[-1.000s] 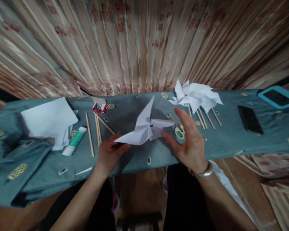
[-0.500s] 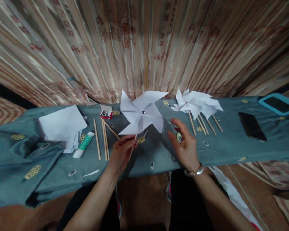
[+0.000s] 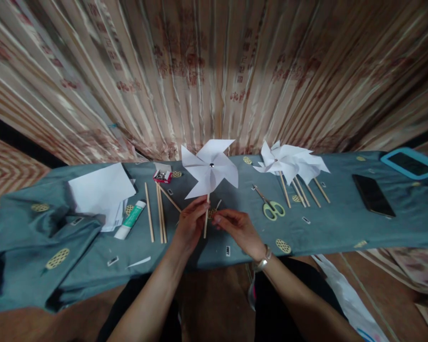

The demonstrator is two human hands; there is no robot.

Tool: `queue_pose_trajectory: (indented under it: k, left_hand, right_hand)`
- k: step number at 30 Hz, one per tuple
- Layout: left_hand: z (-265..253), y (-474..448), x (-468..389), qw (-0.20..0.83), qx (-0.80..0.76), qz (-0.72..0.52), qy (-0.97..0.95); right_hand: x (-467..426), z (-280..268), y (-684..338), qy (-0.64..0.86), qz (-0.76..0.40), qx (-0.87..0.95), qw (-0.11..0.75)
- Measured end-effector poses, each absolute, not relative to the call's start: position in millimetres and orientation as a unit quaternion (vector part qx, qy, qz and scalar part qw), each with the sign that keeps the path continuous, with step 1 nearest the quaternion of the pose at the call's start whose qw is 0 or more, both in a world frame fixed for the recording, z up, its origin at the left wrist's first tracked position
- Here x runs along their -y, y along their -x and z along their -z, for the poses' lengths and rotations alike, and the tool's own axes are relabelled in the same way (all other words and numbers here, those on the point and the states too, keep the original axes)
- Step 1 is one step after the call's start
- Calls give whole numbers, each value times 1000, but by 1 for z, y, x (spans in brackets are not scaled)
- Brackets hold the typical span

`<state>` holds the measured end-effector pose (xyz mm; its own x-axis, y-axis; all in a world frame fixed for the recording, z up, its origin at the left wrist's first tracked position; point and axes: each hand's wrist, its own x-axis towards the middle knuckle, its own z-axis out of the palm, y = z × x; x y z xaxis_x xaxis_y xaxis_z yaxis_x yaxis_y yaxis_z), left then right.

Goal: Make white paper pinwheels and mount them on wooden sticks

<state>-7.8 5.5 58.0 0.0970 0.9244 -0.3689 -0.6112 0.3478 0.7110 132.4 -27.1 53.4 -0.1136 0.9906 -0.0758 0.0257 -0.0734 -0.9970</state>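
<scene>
My left hand is closed round the wooden stick of a white paper pinwheel, just below its blades. A shiny pin head sits at the pinwheel's centre, and the stick's lower end sticks out under my fingers. Just right of that stick, my right hand has its thumb and fingertips pinched together; whether anything is between them I cannot make out. A thin white paper strip shows behind those fingertips. Scissors with pale green handles lie on the cloth right of my right hand.
Several finished pinwheels overlap at the right rear. A black phone and a blue-framed tablet lie farther right. Leftward are wooden sticks, a small red box of pins, a glue stick and white paper sheets.
My right hand has moved left from near the scissors to beside the stick, and its fingers have closed. The scissors are uncovered. The pinwheel in my left hand now stands more upright.
</scene>
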Motion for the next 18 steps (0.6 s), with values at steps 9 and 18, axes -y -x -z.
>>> queue_pose_trajectory:
  k: [9, 18]
  left_hand:
    - [-58, 2, -10, 706, -415, -541, -189]
    - [-54, 4, -6, 676, -450, -529, -246]
  right_hand:
    - [26, -43, -114, 473, -560, 514, 446]
    - [25, -43, -122, 497, -537, 528, 431]
